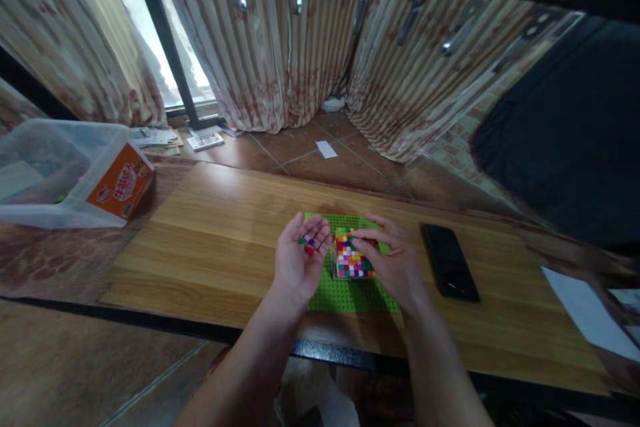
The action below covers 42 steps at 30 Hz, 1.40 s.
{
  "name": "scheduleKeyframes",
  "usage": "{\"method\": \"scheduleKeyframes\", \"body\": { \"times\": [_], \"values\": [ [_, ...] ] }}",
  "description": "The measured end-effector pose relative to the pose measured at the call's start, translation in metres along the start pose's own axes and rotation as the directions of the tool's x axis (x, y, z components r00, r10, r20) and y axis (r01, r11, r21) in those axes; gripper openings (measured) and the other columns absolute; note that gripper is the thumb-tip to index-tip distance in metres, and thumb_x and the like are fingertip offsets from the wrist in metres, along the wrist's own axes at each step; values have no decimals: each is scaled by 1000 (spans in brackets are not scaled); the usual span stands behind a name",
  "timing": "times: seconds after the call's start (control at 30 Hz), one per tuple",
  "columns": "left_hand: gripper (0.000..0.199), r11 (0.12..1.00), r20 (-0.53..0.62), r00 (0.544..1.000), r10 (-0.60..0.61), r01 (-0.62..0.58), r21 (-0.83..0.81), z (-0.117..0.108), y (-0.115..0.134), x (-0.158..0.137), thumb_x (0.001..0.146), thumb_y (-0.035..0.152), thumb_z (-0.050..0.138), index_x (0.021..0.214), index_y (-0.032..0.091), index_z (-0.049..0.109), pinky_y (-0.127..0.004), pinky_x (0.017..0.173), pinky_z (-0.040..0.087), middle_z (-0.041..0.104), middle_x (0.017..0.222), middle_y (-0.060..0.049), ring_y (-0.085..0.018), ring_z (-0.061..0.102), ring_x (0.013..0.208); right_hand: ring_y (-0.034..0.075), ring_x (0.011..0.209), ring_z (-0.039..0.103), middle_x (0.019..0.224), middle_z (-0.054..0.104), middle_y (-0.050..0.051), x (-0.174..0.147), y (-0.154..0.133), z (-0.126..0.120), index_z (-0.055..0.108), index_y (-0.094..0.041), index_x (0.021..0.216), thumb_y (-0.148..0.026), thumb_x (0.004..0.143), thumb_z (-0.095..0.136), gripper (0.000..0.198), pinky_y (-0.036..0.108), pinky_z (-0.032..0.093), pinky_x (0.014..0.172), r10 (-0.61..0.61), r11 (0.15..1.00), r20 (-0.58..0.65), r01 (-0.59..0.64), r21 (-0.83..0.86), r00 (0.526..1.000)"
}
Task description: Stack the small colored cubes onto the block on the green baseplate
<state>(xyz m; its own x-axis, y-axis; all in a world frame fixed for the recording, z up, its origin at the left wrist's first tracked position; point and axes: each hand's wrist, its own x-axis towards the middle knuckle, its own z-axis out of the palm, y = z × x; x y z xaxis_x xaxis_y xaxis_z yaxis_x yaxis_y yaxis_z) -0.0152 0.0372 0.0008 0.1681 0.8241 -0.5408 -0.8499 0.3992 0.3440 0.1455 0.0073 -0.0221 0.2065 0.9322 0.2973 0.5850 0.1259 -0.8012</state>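
My left hand [301,257] is turned palm up, its fingers cupped. Several small toy bricks [309,250] in red, purple, green and pink lie on its palm and fingers. Just to the right stands a block of many-coloured small bricks [350,260], built up on a green studded baseplate [345,297]. Over the block's upper right side is my right hand [393,257], thumb and index finger brought together at its top. Whatever is between those fingertips is too small to make out. The right hand also covers part of the block and the baseplate.
A black phone [450,262] lies on the wooden board [215,240], right of the baseplate. At the far left is a clear plastic bin [95,167] with an orange label. White paper [590,310] lies at the right edge. Curtains [280,47] hang behind.
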Motion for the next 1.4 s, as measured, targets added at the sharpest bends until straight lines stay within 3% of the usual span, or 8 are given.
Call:
{"method": "scheduleKeyframes", "body": {
  "times": [0.33,0.5,0.67,0.8,0.97,1.13,1.3,1.4],
  "values": [
    [25,1000,-6,1000,-7,7,-6,0,1,-1,85,32,60,76,10,68,-25,73,50,67,77,-8,-13,62,71,29,121,56,115,69,7,3,8,13,79,-28,77,-32,65,79,13,49,38,105,220,926,39,-221,308,975],
    [25,1000,-13,1000,-15,15,-12,0,1,-1,86,31,59,76,10,68,-25,73,50,66,76,-8,-12,62,70,27,110,62,110,71,6,4,11,15,79,-26,84,-32,61,82,24,47,45,99,290,887,32,-281,367,957],
    [25,1000,-14,1000,-17,17,-14,0,-1,-1,87,30,58,76,10,67,-24,72,51,66,76,-7,-12,62,69,23,88,67,96,74,4,4,12,15,75,-25,102,-34,62,81,42,42,53,81,375,830,138,-398,390,917],
    [26,999,-15,999,-35,35,-2,1,-4,-2,87,31,57,75,10,68,-24,72,51,66,76,-8,-12,62,70,21,79,66,90,74,4,6,5,15,74,-23,100,-35,58,82,44,38,53,74,408,818,147,-432,379,901],
    [27,999,-17,999,-32,32,16,2,-7,-2,87,31,58,75,10,68,-23,73,52,66,77,-9,-13,63,71,21,76,66,86,74,4,9,-1,15,75,-21,95,-37,59,81,40,38,53,73,379,859,114,-395,326,918],
    [31,1000,18,1000,-11,11,-8,2,-4,-4,86,38,58,79,11,69,-26,79,53,68,80,-10,-15,65,76,25,93,67,102,74,6,6,1,11,74,-23,103,-39,63,79,43,43,51,87,313,915,95,-327,235,945],
    [40,999,132,991,-11,16,-36,5,1,-9,87,47,55,91,9,70,-32,93,50,71,101,-16,-22,67,97,24,101,64,104,71,7,3,-6,6,74,-24,97,-34,77,70,23,42,49,91,81,989,-182,-56,140,980],
    [46,998,203,978,-41,51,-46,6,1,-10,87,51,53,97,10,69,-34,96,48,69,112,-18,-26,64,109,20,92,65,94,70,4,0,-23,7,74,-25,88,-29,83,64,12,38,50,86,-77,988,-181,100,122,981]
  ]
}}
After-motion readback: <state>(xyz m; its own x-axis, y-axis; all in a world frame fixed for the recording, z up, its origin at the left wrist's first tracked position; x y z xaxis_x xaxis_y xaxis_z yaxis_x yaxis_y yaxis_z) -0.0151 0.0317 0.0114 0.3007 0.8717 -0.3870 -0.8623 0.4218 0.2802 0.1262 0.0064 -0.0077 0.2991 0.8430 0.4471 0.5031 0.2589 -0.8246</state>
